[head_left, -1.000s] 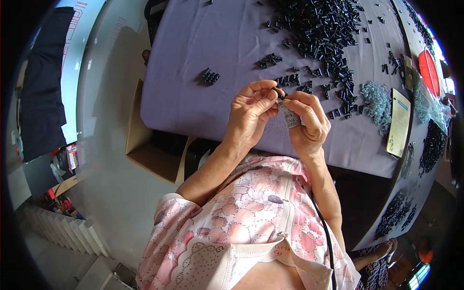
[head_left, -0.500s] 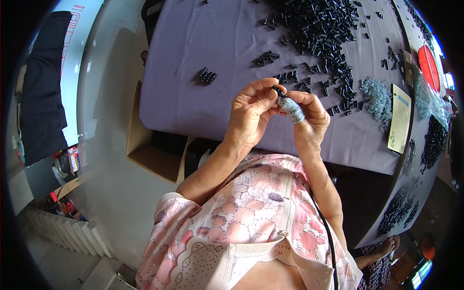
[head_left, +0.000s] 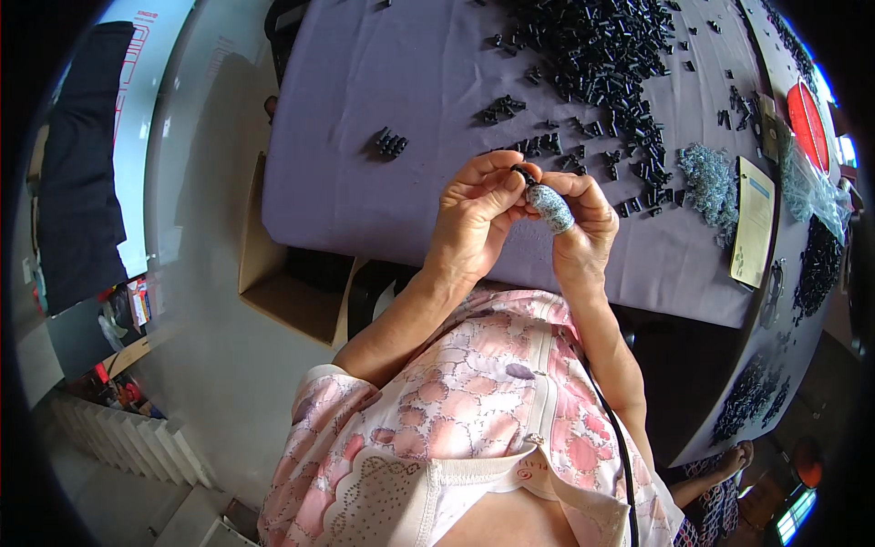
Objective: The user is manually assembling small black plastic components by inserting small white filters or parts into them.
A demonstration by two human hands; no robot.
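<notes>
Above the table edge my two hands meet at a small black plastic piece (head_left: 523, 174). Thumb and fingers of my left hand (head_left: 472, 217) are pinched on it from the left. From the other side, my right hand (head_left: 586, 239) is closed on the same piece with its thumb and forefinger. A speckled grey-white wrap (head_left: 551, 209) covers my right thumb. The fingertips hide much of the piece, so its exact kind cannot be made out. Just beyond my hands lie loose black tube-like pieces (head_left: 549, 143), and a big heap (head_left: 602, 55) of them spreads farther back.
A small group of black pieces (head_left: 390, 143) lies left on the purple cloth (head_left: 337, 201). Right are a pile of small clear-grey bits (head_left: 709, 187), a yellowish card (head_left: 754, 223) and a red basket (head_left: 808, 128). An open cardboard box (head_left: 296, 314) stands below the table's left edge. Another person's hand (head_left: 734, 463) shows lower right.
Both hands stay in nearly the same place, still pinching the black piece. Only slight shifts of the fingers show.
</notes>
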